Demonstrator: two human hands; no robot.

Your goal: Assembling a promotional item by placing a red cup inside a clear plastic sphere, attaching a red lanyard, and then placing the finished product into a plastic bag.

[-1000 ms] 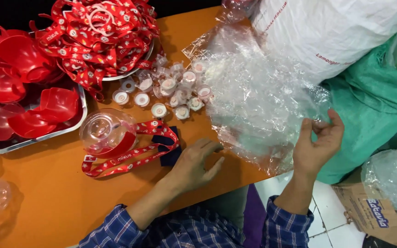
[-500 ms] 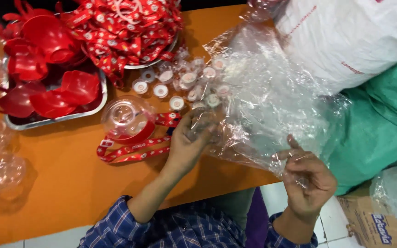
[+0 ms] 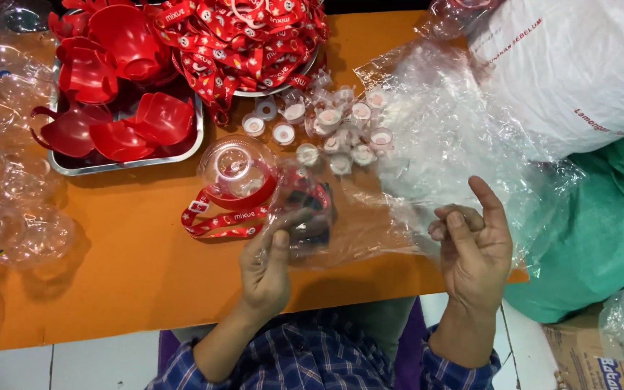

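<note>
**Clear bag pinched between two hands at the near table edge**

The left hand (image 3: 269, 271) pinches one edge of a clear plastic bag (image 3: 341, 224) between thumb and fingers, right where the bag overlaps a red printed lanyard (image 3: 229, 217). The right hand (image 3: 474, 249) hangs just past the near edge of the orange table (image 3: 131, 267), fingers curled and pressed together on the bag's other edge, so the film stretches between the two. A clear dome cup with a red base (image 3: 238, 173) sits on the lanyard, just far of the left hand. Small white caps (image 3: 326, 130) lie scattered farther back, next to a heap of crumpled clear film (image 3: 456, 137). A metal tray of red lids (image 3: 120, 119) fills the far left (clear domes (image 3: 9, 180) crowd the left edge). Bare orange surface lies left of the left hand; a green sack (image 3: 601, 231) closes off the right.
</note>
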